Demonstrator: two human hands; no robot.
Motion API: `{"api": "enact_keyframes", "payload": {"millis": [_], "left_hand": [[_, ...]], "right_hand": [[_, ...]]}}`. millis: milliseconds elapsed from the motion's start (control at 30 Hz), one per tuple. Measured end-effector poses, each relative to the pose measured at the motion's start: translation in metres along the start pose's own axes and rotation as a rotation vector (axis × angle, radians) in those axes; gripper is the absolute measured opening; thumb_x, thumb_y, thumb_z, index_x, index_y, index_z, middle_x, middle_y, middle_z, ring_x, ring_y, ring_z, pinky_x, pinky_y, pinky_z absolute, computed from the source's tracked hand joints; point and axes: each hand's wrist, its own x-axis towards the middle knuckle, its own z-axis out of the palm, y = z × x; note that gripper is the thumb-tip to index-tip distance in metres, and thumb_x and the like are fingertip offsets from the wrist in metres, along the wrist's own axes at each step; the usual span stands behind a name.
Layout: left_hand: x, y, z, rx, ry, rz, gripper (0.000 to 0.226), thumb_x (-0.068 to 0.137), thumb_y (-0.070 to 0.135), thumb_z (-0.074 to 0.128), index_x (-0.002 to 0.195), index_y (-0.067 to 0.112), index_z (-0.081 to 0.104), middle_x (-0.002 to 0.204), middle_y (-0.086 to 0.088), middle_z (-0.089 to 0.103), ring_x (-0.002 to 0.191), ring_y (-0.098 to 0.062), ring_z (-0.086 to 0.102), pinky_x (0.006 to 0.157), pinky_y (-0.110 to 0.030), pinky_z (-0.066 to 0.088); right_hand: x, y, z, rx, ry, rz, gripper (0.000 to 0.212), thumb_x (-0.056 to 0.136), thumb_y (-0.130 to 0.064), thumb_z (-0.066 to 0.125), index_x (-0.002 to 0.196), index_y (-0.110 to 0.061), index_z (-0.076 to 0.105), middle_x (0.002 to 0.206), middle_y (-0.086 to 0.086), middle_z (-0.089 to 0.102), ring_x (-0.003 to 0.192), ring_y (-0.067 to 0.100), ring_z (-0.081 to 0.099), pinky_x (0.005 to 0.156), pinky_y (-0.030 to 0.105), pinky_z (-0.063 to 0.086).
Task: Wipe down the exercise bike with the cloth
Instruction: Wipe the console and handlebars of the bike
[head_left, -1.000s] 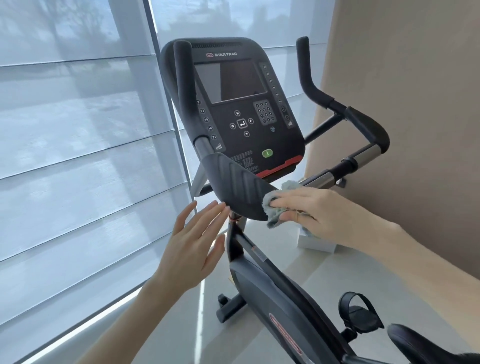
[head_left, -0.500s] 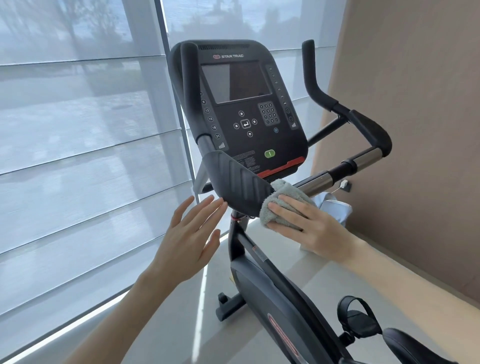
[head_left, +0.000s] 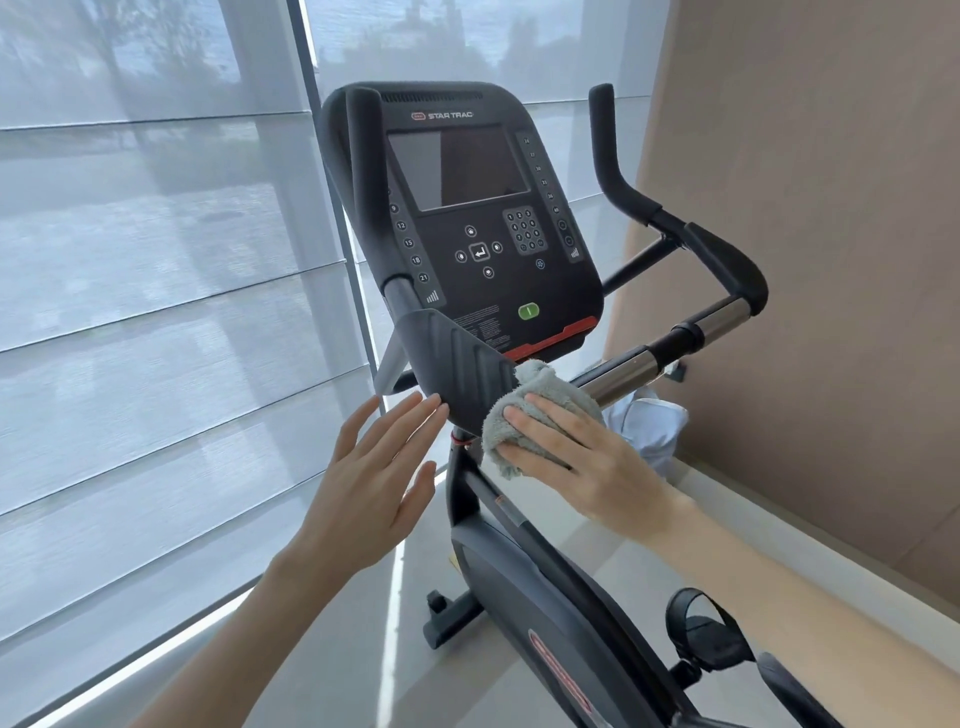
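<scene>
A black exercise bike (head_left: 545, 613) fills the middle of the view, its console (head_left: 483, 223) facing me. My right hand (head_left: 576, 457) lies flat on a bunched grey cloth (head_left: 540, 387) and presses it against the handlebar, between the ribbed black pad (head_left: 457, 374) and the chrome bar (head_left: 634, 371). Most of the cloth shows beyond my fingertips. My left hand (head_left: 374, 483) hovers with straight fingers just left of the ribbed pad, its fingertips close to the pad's edge, holding nothing.
Translucent window blinds (head_left: 156, 312) run along the left. A beige wall (head_left: 831, 260) stands on the right, with a white object (head_left: 649, 426) at its foot behind the handlebar. A pedal with a strap (head_left: 706, 629) sticks out at lower right.
My right hand has flattened over the cloth and slid it slightly right and down along the bar. The left hand has kept its place beside the pad.
</scene>
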Motion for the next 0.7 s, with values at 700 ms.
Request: {"api": "enact_keyframes", "payload": {"millis": [700], "left_hand": [[0.008,-0.027,-0.003,-0.065,0.025,0.018,0.042,0.101,0.022,0.041,0.137,0.004,0.053,0.143,-0.006,0.051,0.137,-0.02,0.043,0.117,-0.048,0.023]], "right_hand": [[0.141,0.043,0.003,0.803,-0.427,0.463,0.032,0.096,-0.019,0.053,0.128,-0.02,0.06,0.137,-0.008,0.054,0.128,0.009,0.046,0.111,0.033,0.034]]}}
